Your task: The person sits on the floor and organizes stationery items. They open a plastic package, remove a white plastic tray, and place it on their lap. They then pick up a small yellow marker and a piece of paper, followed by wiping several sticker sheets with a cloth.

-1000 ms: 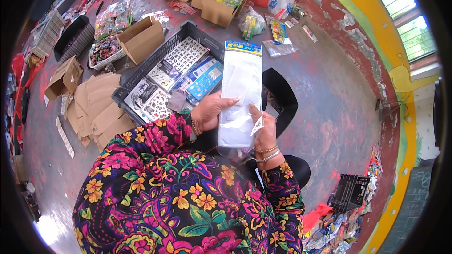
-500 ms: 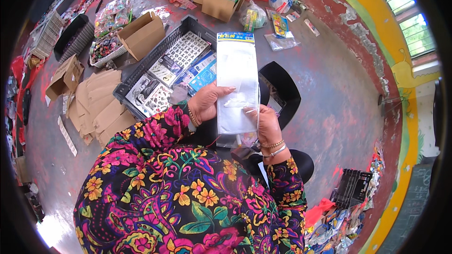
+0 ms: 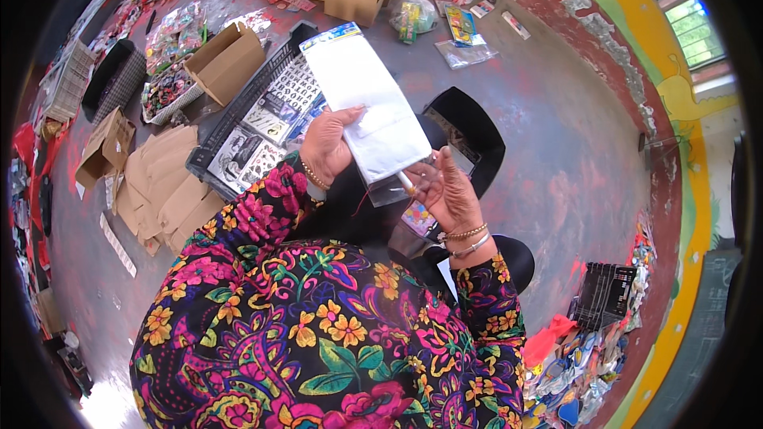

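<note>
Left of the packet (image 3: 366, 87) lies a crate (image 3: 229, 117) (then cardboard (image 3: 163, 179)).

Exposure OK, daylight, fairly bright overall. Source in frame: barred window (image 3: 695, 32) upper right, panes near blown out, bluish fringe on the edge. Second hot spot lower left: floor (image 3: 110, 405) clips to white by the rim. White packet (image 3: 373, 103) runs close to clipping, only faint creases readable; its blue header (image 3: 330, 36) is soft. Clear film (image 3: 381, 193) at its bottom end throws small glints. Shadows soft. Black bin (image 3: 486, 131) sits dark, walls low on detail. Right-hand fingers (image 3: 449, 168) a touch soft. Floral top (image 3: 334, 342) reads crisp. Fisheye: yellow-banded wall (image 3: 690, 246) bows hard, corners vignette to black, left-rim clutter (image 3: 21, 179) smeared.
</note>
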`<state>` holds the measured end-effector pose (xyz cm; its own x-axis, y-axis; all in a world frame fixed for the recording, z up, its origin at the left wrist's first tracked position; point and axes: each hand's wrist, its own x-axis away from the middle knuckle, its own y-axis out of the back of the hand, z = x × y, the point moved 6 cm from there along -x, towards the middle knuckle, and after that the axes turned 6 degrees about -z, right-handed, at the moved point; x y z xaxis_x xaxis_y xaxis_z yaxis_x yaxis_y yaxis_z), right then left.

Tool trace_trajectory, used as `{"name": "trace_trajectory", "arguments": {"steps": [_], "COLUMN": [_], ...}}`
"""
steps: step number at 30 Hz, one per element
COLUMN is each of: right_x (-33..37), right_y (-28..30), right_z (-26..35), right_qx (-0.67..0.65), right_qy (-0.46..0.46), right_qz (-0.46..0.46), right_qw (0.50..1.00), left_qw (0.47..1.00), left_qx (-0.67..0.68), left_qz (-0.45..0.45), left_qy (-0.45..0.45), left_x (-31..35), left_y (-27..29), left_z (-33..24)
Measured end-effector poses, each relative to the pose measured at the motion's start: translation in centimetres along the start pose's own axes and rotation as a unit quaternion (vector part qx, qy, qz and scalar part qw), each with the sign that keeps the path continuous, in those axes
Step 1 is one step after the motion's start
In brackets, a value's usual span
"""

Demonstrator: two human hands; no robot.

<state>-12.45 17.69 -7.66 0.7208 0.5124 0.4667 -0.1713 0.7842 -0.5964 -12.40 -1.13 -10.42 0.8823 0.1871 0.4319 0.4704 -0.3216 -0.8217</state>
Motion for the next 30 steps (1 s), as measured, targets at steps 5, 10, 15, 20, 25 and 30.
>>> {"name": "trace_trajectory", "arguments": {"steps": [5,10,15,20,25,30], "right_x": [1.0,1.2,1.0,3.4,6.4,9.9], "right_y": [-1.5,-1.8,-1.6,-2.7,-4.9,-7.2], "right_z": [0.1,0.8,5.2,10.6,15.2,17.2], "right_qx": [0.026,0.096,0.179,0.284,0.438,0.494], "right_qy": [-0.032,0.009,0.155,0.232,0.273,0.255], "right_qz": [0.017,-0.044,-0.034,-0.022,-0.007,0.06], "right_qw": [0.999,0.994,0.971,0.93,0.857,0.829], "left_qw": [0.998,0.998,0.99,0.914,0.754,0.749], "left_qx": [0.047,0.054,-0.018,-0.26,-0.527,-0.463], "left_qz": [-0.029,0.013,0.14,0.26,0.348,0.257], "left_qy": [0.018,0.025,0.03,0.172,-0.18,-0.398], "left_x": [-0.9,-0.6,1.5,5.1,7.9,12.0], "left_y": [0.2,-0.3,-2.4,-4.5,-8.2,-17.2], "left_z": [0.1,0.9,0.6,1.2,-4.2,-5.4]}}
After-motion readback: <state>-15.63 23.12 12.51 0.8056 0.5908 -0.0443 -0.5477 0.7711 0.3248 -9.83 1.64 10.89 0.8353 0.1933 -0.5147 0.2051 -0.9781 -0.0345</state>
